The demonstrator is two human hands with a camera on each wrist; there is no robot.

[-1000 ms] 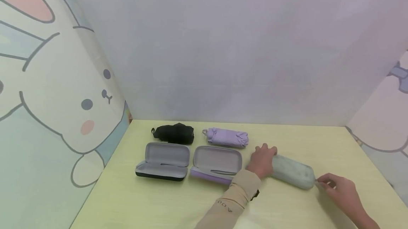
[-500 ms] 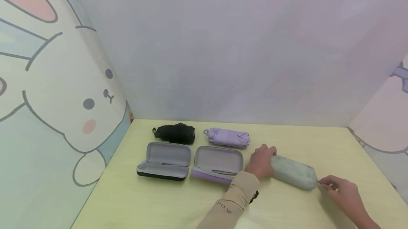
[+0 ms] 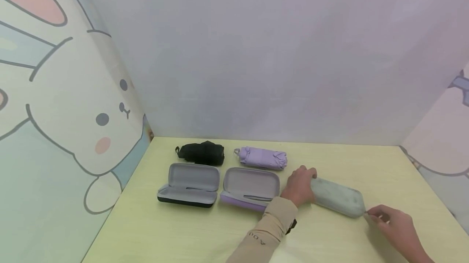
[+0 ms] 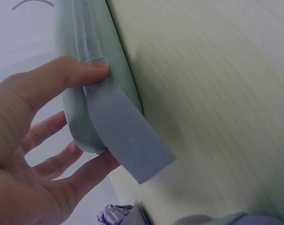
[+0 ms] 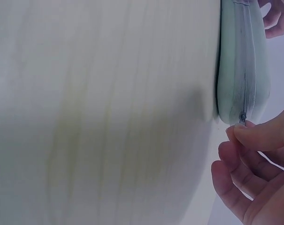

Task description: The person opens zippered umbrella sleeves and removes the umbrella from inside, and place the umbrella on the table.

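Observation:
A pale green zip case (image 3: 338, 198) lies on the table, its lid down. My left hand (image 3: 299, 185) grips the case's left end. In the left wrist view the thumb presses by the root of a grey ribbed strap (image 4: 130, 133), while the other fingers reach round the end. At the opposite end my right hand (image 3: 395, 222) pinches the small metal zipper pull (image 5: 243, 119) between thumb and index finger. The zipper tape (image 5: 245, 70) runs along the side of the case. The pull itself is too small to make out in the head view.
To the left stand two open cases with grey linings, one black (image 3: 187, 202) and one purple (image 3: 242, 202). Behind them lie a folded black umbrella (image 3: 202, 153) and a purple one (image 3: 261, 158). A wall (image 3: 275, 71) rises at the table's (image 3: 176, 234) back edge.
My right hand has shifted slightly down and right at the case's end, still pinching the zipper pull. The left hand's grip looks the same. The head view has moved a little.

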